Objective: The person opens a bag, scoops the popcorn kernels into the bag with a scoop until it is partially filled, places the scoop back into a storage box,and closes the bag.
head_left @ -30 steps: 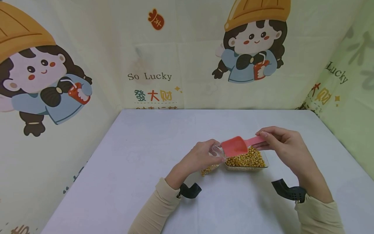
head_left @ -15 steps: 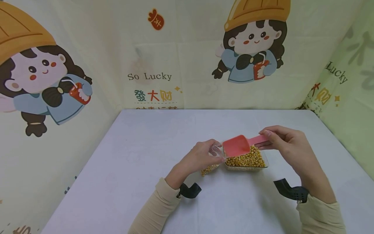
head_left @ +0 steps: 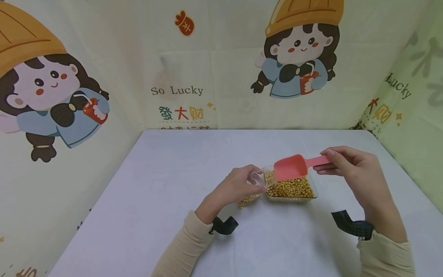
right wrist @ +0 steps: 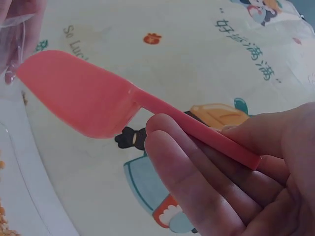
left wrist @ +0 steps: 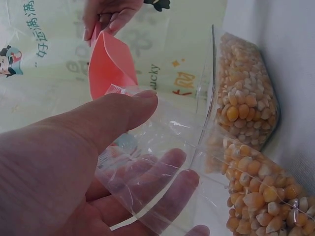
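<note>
Scoop point(head_left: 291, 167) extends leftward from the right hand point(head_left: 358, 169) pinching it; left hand point(head_left: 238, 181) grips clear bag point(left wrist: 179, 130).

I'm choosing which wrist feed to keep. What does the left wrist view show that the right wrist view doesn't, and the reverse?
Only left wrist: the kernels inside the clear bag.
Only right wrist: the free end of the handle and the red pouch print on the backdrop.
Both: the pink scoop, right hand, left hand, part of the bag and the container, which the right wrist view crops.
</note>
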